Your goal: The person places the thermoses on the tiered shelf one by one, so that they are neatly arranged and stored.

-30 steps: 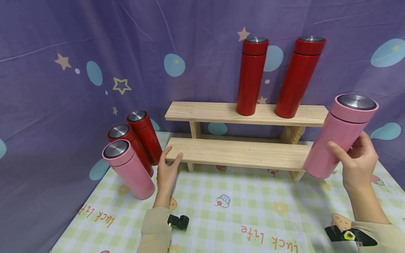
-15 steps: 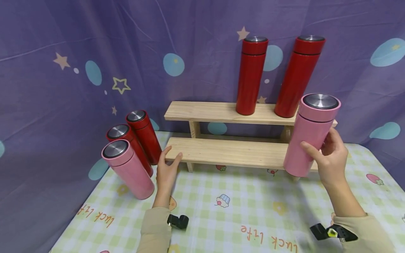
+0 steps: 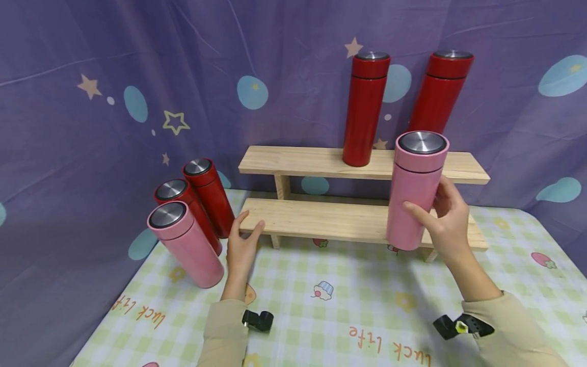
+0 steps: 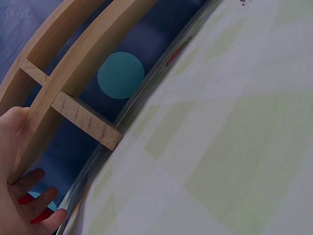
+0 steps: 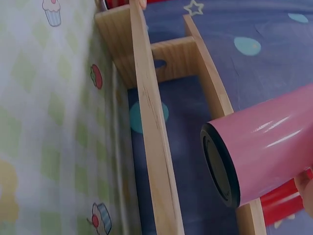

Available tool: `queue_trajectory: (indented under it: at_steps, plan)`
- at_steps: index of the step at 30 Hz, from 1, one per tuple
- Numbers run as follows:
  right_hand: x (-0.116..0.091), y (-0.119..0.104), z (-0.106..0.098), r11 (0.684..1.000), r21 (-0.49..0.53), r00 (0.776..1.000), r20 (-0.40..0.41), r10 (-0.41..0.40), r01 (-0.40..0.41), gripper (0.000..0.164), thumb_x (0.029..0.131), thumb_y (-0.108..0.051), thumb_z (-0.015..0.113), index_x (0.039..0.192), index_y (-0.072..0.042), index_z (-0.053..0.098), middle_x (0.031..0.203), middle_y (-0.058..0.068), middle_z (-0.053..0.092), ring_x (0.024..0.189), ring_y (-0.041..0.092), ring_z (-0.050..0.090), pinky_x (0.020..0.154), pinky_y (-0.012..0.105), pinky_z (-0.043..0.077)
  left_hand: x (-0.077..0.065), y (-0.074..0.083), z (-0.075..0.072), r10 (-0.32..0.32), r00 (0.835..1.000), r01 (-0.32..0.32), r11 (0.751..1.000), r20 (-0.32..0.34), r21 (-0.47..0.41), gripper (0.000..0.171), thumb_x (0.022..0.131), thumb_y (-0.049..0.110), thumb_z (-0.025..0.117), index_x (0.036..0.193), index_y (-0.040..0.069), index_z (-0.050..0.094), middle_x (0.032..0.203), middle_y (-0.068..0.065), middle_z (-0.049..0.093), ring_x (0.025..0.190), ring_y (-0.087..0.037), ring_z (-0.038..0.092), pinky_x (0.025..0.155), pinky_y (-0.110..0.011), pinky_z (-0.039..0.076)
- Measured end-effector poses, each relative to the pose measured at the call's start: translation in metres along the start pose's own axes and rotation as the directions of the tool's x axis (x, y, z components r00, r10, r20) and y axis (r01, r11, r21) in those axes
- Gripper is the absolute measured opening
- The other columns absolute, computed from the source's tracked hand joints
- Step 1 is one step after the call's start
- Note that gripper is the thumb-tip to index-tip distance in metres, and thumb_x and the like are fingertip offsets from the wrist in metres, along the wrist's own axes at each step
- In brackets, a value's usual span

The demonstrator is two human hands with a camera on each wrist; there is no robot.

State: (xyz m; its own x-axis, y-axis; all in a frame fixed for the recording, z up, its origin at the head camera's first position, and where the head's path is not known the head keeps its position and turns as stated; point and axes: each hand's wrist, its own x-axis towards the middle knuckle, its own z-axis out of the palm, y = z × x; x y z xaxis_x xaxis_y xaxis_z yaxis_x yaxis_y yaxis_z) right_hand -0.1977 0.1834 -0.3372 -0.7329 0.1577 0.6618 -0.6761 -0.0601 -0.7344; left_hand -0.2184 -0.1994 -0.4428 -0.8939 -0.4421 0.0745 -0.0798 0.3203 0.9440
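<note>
In the head view my right hand [image 3: 448,227] grips a pink thermos bottle [image 3: 415,196] with a steel lid, nearly upright before the right part of a two-tier wooden shelf [image 3: 316,219]. The right wrist view shows the bottle's dark base [image 5: 220,166] hanging free, above the lower board. My left hand [image 3: 241,250] holds the left end of the lower board, thumb at its front edge; in the left wrist view its fingers [image 4: 36,183] reach past the board's end. Two red thermos bottles stand on the upper board, the left one [image 3: 366,112] in full view, the right one [image 3: 437,97] partly hidden.
Left of the shelf, close to my left hand, stand another pink bottle [image 3: 188,244] and two red bottles [image 3: 213,199] on the checked tablecloth [image 3: 348,316]. A purple patterned curtain [image 3: 293,46] hangs behind the shelf.
My right hand has carried the pink bottle leftward, from beyond the shelf's right end to in front of it, now overlapping the right red bottle. My left hand stays put.
</note>
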Motion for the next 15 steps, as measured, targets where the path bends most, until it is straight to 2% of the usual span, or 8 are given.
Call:
queue_trajectory:
  at_steps: [7,15]
  plan:
    - [0.002,-0.002,0.023,1.000,-0.031,0.999,0.043,0.000,0.001,0.062,0.071,0.018,0.072,0.128,-0.005,0.062,0.108,0.008,0.066,0.091,0.018,0.062,0.077,0.021,0.048,0.000,0.000,0.000,0.008,1.000,-0.008,1.000,0.003,-0.020,0.065,0.083,0.059,0.072,0.141,0.036,0.052,0.150,-0.003,0.044,0.121,-0.028,0.055,0.097,-0.052,0.038]
    - [0.007,-0.004,0.049,0.995,-0.096,0.996,0.077,0.045,-0.037,0.067,0.073,0.018,0.073,0.134,-0.003,0.057,0.113,0.003,0.066,0.100,0.019,0.063,0.086,0.023,0.049,0.001,0.000,0.000,0.015,1.000,-0.015,1.000,0.003,-0.023,0.065,0.084,0.058,0.072,0.142,0.035,0.051,0.149,-0.005,0.046,0.121,-0.027,0.055,0.094,-0.048,0.041]
